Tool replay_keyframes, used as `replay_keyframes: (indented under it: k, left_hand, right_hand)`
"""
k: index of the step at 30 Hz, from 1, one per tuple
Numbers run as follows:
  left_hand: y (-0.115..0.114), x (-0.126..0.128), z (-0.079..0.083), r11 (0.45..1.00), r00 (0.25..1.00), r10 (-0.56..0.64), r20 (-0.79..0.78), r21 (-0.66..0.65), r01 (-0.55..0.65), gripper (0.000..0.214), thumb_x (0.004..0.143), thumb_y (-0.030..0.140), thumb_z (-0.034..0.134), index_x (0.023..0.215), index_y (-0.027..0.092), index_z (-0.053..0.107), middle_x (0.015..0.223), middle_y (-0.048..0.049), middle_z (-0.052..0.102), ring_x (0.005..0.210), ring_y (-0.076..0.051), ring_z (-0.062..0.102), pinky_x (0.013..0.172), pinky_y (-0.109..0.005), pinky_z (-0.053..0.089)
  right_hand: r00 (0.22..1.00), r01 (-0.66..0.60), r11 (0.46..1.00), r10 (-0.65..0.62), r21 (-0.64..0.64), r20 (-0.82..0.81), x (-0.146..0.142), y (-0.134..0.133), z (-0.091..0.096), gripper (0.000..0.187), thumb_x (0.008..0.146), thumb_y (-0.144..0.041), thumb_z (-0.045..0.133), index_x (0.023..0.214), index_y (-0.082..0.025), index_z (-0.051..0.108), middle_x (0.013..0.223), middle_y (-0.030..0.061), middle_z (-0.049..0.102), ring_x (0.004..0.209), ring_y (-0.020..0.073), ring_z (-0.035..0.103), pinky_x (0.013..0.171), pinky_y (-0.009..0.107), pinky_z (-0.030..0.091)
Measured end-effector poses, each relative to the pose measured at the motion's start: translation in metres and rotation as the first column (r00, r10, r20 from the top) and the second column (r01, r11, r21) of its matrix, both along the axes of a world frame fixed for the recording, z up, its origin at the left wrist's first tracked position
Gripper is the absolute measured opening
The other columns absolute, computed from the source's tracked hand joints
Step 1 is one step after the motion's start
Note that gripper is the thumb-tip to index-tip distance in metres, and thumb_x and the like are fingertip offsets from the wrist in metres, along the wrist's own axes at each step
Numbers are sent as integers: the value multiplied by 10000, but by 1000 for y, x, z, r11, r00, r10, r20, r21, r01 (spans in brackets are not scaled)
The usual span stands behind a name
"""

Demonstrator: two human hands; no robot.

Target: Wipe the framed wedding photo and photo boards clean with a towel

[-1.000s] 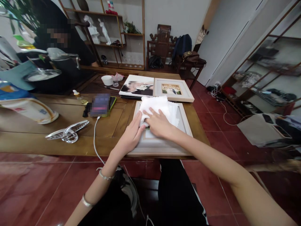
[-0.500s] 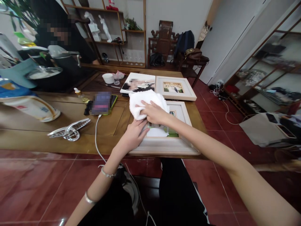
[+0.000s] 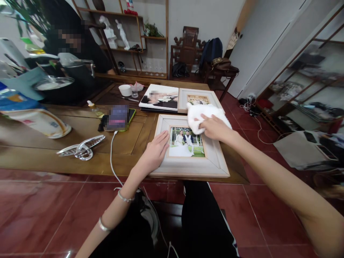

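Note:
A pale picture frame (image 3: 188,166) with a wedding photo (image 3: 186,143) in its middle lies flat at the table's front edge. My left hand (image 3: 156,152) rests flat on the frame's left side, fingers stretched out. A white towel (image 3: 206,114) covers the frame's upper right corner, and my right hand (image 3: 215,127) grips it from above. Behind it lie a second picture frame (image 3: 184,100), partly hidden by the towel, and a photo panel (image 3: 161,97) to its left.
On the wooden table (image 3: 129,139) are a phone (image 3: 118,118) with a white cable, a silver hair clip (image 3: 82,147), a small dropper bottle (image 3: 94,109), a white bowl (image 3: 125,90) and a soft plastic pack (image 3: 34,118). A person in dark clothes (image 3: 72,39) is across the table.
My right hand has swept the towel rightward from the frame's upper left to its upper right corner, uncovering the photo. My left hand stays on the left side, its fingers now straighter.

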State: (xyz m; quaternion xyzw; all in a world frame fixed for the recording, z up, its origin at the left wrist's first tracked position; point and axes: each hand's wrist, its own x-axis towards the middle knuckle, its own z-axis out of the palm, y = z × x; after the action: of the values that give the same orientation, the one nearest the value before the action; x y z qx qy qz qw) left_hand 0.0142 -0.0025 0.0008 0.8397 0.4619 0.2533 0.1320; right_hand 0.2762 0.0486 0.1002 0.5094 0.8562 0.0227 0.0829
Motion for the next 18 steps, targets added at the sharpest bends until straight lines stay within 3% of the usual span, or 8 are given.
replay_keyframes:
  k: [2, 5, 9, 13, 15, 18]
  left_hand:
    - [0, 1, -1, 1000, 1000, 13, 10, 6, -13, 483, 990, 277, 313, 1404, 69, 447, 1502, -160, 404, 1424, -243, 323, 1147, -469, 337]
    - [0, 1, -1, 1000, 1000, 24, 19, 11, -24, 485, 988, 281, 310, 1398, 67, 456, 1497, -162, 412, 1419, -247, 334, 1147, -476, 337]
    - [0, 1, -1, 1000, 999, 27, 30, 11, -27, 478, 986, 283, 317, 1391, 79, 467, 1489, -159, 425, 1414, -250, 344, 1142, -490, 342]
    - [-1, 0, 0, 1000, 999, 23, 23, -1, -23, 473, 987, 286, 323, 1388, 84, 471, 1491, -156, 424, 1413, -248, 344, 1143, -483, 339]
    - [-1, 0, 1, 1000, 1000, 18, 13, -4, -18, 471, 988, 277, 315, 1389, 85, 470, 1496, -157, 415, 1416, -247, 338, 1141, -486, 338]
    - [-1, 0, 2, 1000, 1000, 7, -3, 2, -7, 464, 988, 263, 310, 1385, 84, 473, 1498, -161, 411, 1419, -249, 329, 1139, -491, 338]
  right_hand:
    - [999, 26, 1000, -26, 19, 22, 17, -5, 2, 490, 730, 36, 392, 1017, -191, 717, 1456, 42, 493, 1408, 331, 347, 1089, 592, 331]
    - [998, -47, 999, 46, 23, 38, 26, -25, 2, 465, 708, 44, 398, 964, -165, 726, 1442, 59, 510, 1396, 339, 361, 1062, 556, 377]
    - [993, -114, 993, 114, -30, 23, 14, -80, 8, 430, 695, 41, 428, 952, -122, 731, 1422, 128, 524, 1331, 342, 446, 1060, 498, 401]
    - [990, -137, 959, 128, -248, -54, 7, -133, 27, 464, 689, 32, 429, 987, -164, 726, 1347, 136, 590, 1313, 329, 481, 1000, 461, 466]
    - [993, -101, 947, 77, -305, -90, 7, -139, 30, 473, 694, 17, 426, 990, -201, 724, 1332, 123, 601, 1275, 323, 525, 957, 452, 496]
    - [992, -51, 976, 25, -210, -126, 6, -117, 17, 550, 659, 21, 452, 1080, -227, 705, 1399, 102, 545, 1299, 336, 497, 986, 483, 480]
